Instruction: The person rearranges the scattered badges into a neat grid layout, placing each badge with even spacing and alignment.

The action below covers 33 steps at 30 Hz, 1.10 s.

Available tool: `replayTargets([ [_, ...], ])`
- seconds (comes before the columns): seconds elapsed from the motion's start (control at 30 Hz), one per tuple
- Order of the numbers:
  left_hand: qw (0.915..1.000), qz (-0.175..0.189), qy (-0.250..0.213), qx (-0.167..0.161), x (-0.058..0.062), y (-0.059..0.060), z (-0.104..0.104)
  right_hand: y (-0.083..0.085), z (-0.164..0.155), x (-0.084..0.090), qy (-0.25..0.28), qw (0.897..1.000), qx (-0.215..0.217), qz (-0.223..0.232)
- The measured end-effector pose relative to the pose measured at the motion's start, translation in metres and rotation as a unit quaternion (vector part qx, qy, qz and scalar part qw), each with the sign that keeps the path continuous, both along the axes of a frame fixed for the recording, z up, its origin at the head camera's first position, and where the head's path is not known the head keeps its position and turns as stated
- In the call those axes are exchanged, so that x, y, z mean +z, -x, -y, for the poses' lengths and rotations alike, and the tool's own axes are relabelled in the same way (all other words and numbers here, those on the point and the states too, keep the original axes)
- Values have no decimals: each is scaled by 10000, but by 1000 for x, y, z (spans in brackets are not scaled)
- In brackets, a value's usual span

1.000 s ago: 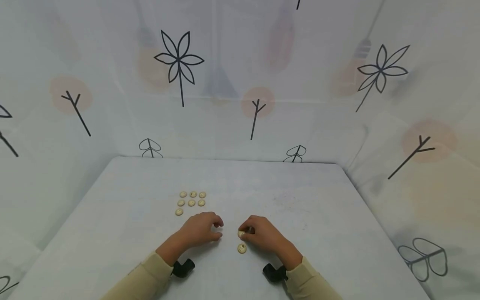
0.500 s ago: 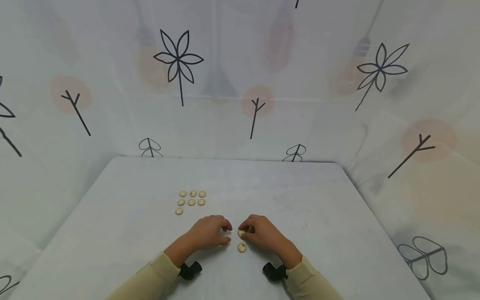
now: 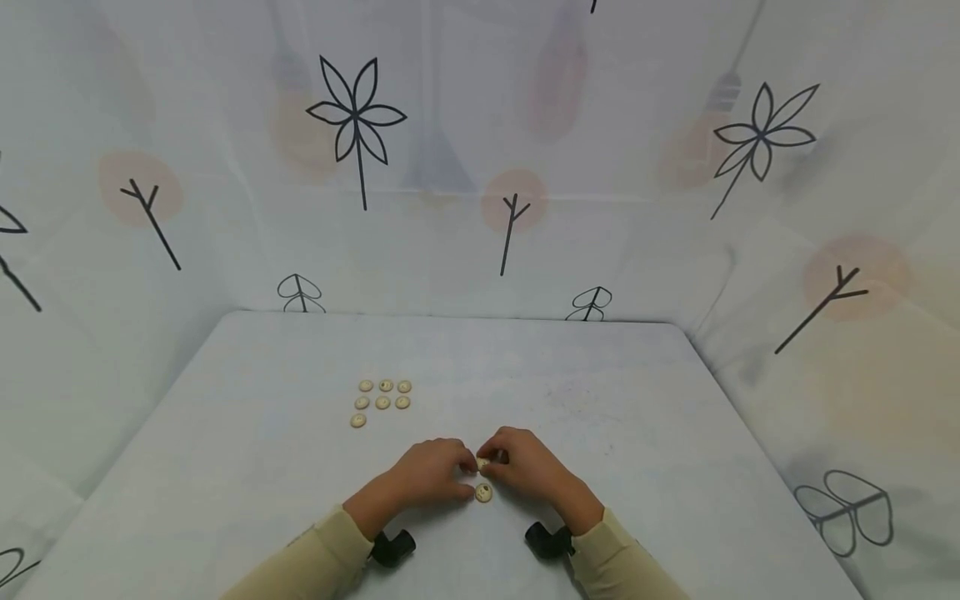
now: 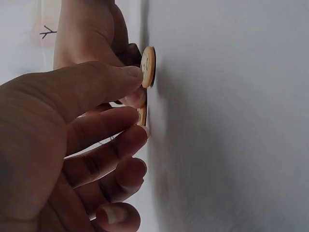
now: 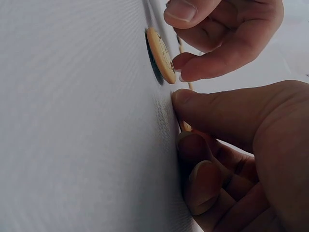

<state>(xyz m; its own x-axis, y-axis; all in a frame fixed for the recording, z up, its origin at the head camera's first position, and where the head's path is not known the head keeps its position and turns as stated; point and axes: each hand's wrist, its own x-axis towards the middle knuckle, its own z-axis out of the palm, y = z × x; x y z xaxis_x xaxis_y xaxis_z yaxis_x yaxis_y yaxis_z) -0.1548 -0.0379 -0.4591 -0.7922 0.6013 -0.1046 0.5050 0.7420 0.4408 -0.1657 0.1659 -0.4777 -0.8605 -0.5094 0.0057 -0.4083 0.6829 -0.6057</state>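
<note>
Both hands meet near the table's front edge. My right hand (image 3: 491, 461) pinches a small cream button (image 3: 483, 462) between thumb and forefinger; only the button's thin edge (image 5: 186, 126) shows in the right wrist view. Just in front of it a second cream button (image 3: 483, 492) lies flat on the table (image 3: 637, 417). My left hand (image 3: 474, 479) is curled over this loose button (image 4: 148, 66), with the thumb tip and forefinger tip on opposite sides of its rim (image 5: 161, 55). The knuckles of the two hands nearly touch.
Several more cream buttons (image 3: 382, 402) lie in neat rows farther back on the left. Patterned white sheets (image 3: 480, 208) wall the table in at the back and both sides. Black wrist mounts (image 3: 546, 542) sit by the cuffs.
My left hand has slid right until it meets the right hand, and its thumb and forefinger have closed on the loose button. The right hand and both buttons have kept their places.
</note>
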Motion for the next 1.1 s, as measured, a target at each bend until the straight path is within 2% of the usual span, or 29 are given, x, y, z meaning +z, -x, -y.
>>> replayTargets([
  [0.4, 9999, 8, -38, -131, -1, -3, -11, 0, -1, -2, -19, 9997, 87, -214],
  [0.93, 9989, -286, 113, -361, -5, -4, -15, -1, -2, -1, -44, 9996, 131, -264],
  [1.1, 9975, -523, 191, -440, -6, -4, -17, -1, -1, -1, -60, 9994, 119, -322],
])
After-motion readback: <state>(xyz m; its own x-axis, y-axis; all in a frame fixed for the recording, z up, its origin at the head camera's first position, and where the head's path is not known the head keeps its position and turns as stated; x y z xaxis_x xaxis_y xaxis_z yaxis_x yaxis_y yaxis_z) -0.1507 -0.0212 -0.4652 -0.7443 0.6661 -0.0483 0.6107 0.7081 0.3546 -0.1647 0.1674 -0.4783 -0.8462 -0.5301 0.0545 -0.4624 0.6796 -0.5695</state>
